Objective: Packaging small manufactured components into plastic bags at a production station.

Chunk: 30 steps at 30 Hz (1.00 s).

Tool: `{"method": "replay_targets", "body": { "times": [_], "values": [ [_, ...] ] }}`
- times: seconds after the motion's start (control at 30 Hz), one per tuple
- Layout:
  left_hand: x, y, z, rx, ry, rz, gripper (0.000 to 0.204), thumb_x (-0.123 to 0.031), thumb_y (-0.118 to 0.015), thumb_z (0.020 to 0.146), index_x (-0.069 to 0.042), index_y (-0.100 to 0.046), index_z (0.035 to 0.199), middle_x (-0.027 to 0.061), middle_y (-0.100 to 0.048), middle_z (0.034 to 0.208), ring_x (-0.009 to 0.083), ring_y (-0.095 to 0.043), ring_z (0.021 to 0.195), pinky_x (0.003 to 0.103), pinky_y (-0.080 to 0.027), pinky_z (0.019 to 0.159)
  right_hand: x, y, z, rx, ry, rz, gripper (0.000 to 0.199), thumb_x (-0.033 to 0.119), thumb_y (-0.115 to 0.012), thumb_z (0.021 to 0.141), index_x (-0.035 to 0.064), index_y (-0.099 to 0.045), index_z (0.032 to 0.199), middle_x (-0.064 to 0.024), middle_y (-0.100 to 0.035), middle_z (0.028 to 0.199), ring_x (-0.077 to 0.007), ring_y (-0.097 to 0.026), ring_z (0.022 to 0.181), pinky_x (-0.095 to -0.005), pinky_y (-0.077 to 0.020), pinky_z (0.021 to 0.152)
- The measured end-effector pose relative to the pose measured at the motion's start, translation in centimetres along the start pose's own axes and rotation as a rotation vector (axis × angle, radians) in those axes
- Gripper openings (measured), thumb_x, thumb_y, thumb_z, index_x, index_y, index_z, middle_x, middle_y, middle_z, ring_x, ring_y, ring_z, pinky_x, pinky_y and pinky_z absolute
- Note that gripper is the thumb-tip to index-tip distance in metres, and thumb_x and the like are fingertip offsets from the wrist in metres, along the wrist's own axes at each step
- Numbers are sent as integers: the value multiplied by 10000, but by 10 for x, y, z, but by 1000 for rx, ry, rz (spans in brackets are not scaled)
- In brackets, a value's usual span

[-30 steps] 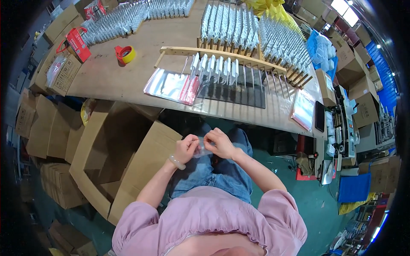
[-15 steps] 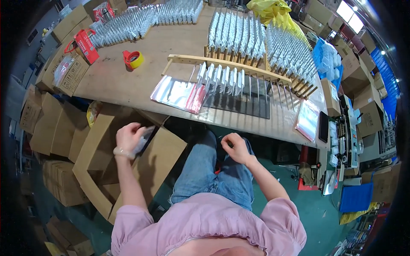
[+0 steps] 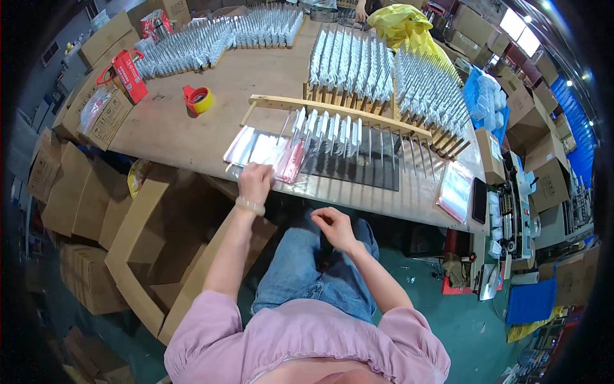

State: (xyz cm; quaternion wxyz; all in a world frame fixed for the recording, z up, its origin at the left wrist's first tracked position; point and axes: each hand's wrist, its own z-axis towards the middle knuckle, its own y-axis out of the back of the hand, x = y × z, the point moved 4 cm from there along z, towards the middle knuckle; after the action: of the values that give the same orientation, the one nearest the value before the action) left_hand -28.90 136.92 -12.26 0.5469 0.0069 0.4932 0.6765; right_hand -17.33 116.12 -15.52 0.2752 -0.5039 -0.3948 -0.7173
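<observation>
My left hand, with a pale bracelet at the wrist, is at the front edge of the table. Its fingers are bent together on the near edge of a stack of clear plastic bags, and seem to pinch one. Above my jeans, my right hand hovers with curled fingers and nothing visible in it. Beyond the bags, a wooden rack with metal rods lies across the table. Several white, twisted-looking pieces hang on its left rods, over a dark mat; the right rods are bare.
An open cardboard box stands below the table at left. Racks of white pieces fill the back. A tape dispenser, another bag stack and a phone lie on the table. Another person's hand shows at the far edge.
My left hand has moved from above the cardboard box, where it held a small clear package, up and right to the bag stack. That package is out of the hand. My right hand shifted slightly.
</observation>
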Motion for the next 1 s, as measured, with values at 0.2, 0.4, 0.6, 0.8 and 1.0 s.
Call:
{"method": "replay_targets", "body": {
  "times": [0.2, 0.4, 0.6, 0.8, 1.0],
  "values": [
    [-66, 31, -86, -80, -161, -25, 157, -27, -682, 719, -59, -673, 872, 84, -581, 790, 263, -564, 724, 353, -472, 630, -13, -40, 18, 108, -302, 261, 189, 169, -645, 835, 5, -666, 927, -55, -666, 795, -72, -571, 692, -244, -461, 601],
    [-64, 22, -103, -61, -191, -30, 174, -29, -666, 735, -46, -657, 908, 89, -570, 799, 263, -561, 722, 353, -474, 621, -12, -38, 14, 119, -234, 294, 196, 157, -640, 837, -21, -660, 914, -53, -671, 771, -65, -577, 678, -224, -463, 594],
    [-77, 12, -99, -59, -227, -61, 173, -22, -682, 722, -45, -663, 892, 89, -573, 798, 268, -564, 719, 336, -477, 619, -6, -22, 12, 95, -252, 158, 180, 147, -636, 841, -21, -665, 898, -47, -670, 771, -65, -581, 684, -217, -464, 594],
    [-90, 12, -86, 51, 57, -332, 152, -36, -686, 759, -23, -654, 907, 71, -622, 806, 213, -595, 702, 297, -488, 620, 14, 0, 10, 177, -263, 216, 169, 158, -605, 875, 0, -644, 830, -23, -628, 711, -49, -542, 631, -205, -442, 549],
    [-79, -21, -86, 441, 517, -1075, 139, -63, -678, 804, 24, -648, 908, 57, -661, 782, 97, -591, 656, 232, -481, 613, 25, 9, 10, 331, -280, 346, 186, 161, -545, 915, 16, -576, 803, -6, -587, 692, -53, -504, 579, -201, -416, 513]
  ]
}}
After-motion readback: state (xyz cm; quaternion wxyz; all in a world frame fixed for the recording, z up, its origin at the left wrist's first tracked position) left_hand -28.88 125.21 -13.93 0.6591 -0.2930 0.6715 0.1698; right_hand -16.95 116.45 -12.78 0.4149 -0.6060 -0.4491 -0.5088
